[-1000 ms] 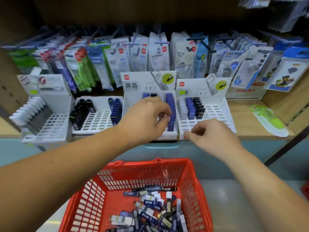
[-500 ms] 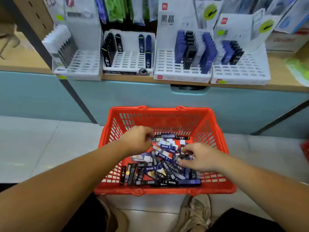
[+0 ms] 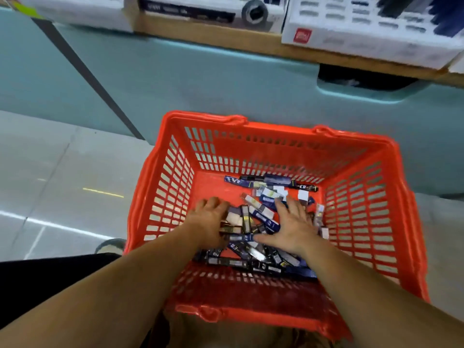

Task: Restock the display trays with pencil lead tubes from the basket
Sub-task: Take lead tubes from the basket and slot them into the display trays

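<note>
Pale tiled floor (image 3: 62,172) under the basket. A teal cabinet front (image 3: 200,84) rises just behind the basket. Above and behind the basket, a wooden shelf (image 3: 213,31) carries white display trays (image 3: 364,41). Only their front edges are in view, blurred, and the front slots look unfilled.

Red slotted basket (image 3: 165,187) sits on the floor between the person's forearms, both hands down inside it. Left hand (image 3: 208,219), in the basket's left half: knuckles up, fingers curled down into the pile. Whether they pinch a tube cannot be told. Right hand (image 3: 293,224), at the basket's middle: fingers spread, palm flat on the pile, thumb stretched toward the left hand, gripping nothing.

Pencil lead tubes (image 3: 256,214) lie loose and crisscrossed on the basket's bottom, heaped toward its near wall, a few strays by its far wall.

Judged step: gathering a batch. To do it well:
- rake tubes of one colour together
- line them up parallel before closing the fingers
- take a modest bundle so none slide out on the lift to the trays
</note>
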Demonstrator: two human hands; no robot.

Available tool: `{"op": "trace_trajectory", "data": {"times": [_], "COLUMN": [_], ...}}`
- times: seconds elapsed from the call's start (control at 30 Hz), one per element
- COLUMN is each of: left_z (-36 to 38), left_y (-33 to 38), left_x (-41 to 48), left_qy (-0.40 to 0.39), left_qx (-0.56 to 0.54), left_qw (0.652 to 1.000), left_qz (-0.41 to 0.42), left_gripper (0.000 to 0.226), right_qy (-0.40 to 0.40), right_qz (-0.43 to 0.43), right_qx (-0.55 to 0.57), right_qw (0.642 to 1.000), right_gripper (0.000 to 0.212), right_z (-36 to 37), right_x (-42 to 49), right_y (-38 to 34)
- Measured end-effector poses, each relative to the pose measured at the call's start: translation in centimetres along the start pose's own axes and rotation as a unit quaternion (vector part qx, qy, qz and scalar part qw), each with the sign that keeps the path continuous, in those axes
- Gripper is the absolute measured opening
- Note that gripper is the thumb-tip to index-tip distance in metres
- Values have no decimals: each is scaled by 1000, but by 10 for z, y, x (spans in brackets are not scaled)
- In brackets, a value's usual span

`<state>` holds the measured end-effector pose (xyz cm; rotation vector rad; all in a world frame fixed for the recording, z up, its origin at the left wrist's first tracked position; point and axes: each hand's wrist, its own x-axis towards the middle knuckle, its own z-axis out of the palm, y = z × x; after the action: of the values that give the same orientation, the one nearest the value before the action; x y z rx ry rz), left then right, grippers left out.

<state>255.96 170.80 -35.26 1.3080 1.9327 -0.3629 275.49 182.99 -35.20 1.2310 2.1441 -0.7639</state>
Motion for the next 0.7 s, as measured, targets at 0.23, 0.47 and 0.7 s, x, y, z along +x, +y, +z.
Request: {"op": "trace_trajectory", "data": {"times": [0.23, 0.47, 0.7], "left_z": [15, 6, 9], "left_y": [-4, -2, 3], "left_x": [20, 34, 42], "left_qy": [78, 76, 46], "left_qx": [31, -32, -50], "left_qw": [996, 996, 997], "left_qz": [13, -25, -44], "left_gripper": [121, 93, 93], "right_qy": [42, 99, 99], "right_qz": [-31, -52, -14], "right_qx": [-87, -105, -26], "right_qw": [995, 988, 995], "right_gripper": [155, 147, 123], "right_z": [19, -2, 3], "right_x": [25, 41, 42], "right_y": [-8, -5, -10]}}
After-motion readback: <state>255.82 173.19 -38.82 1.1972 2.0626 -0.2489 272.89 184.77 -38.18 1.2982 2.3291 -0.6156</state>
